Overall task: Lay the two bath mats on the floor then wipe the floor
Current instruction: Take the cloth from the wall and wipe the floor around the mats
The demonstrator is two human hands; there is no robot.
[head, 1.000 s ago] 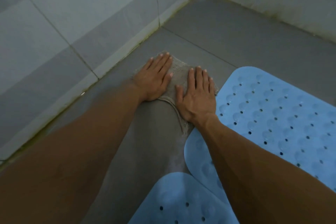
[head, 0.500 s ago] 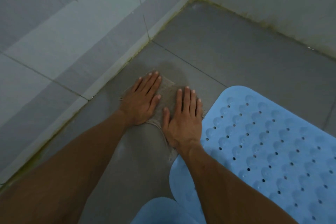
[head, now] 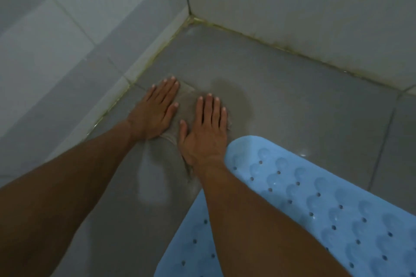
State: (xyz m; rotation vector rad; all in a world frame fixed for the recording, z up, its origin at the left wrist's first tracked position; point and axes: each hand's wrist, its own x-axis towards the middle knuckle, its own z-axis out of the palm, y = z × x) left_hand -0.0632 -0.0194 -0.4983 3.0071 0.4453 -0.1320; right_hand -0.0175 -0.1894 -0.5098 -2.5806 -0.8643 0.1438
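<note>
In the head view, both bare forearms reached forward and down toward a corner of the grey tiled floor (head: 292,105), where it met the pale tiled walls (head: 67,29) along yellowed grout lines; the left hand (head: 155,111) lay flat, palm down, with straight fingers slightly spread, its grip released and simply pressing on the left part of a thin grey-brown wiping cloth (head: 188,105) spread on the floor; the right hand (head: 203,132) lay flat in the same way just beside it, fingers straight and close together, thumb out to the left, its grip likewise released and pressing on the right part of the cloth; the cloth showed between the two hands, and a frayed edge of it trailed back beside the right wrist; a darker damp patch (head: 234,94) marked the floor just beyond the right fingertips, and a pale glossy streak (head: 153,177) lay on the floor between the forearms; the light blue rubber bath mat with round bumps and small holes (head: 337,209) lay flat on the floor to the right, its rounded end just beside the right wrist; a second light blue bath mat (head: 191,243) of the same make lay nearer the camera, partly hidden by the right forearm; whether the two mats overlapped could not be told.
</note>
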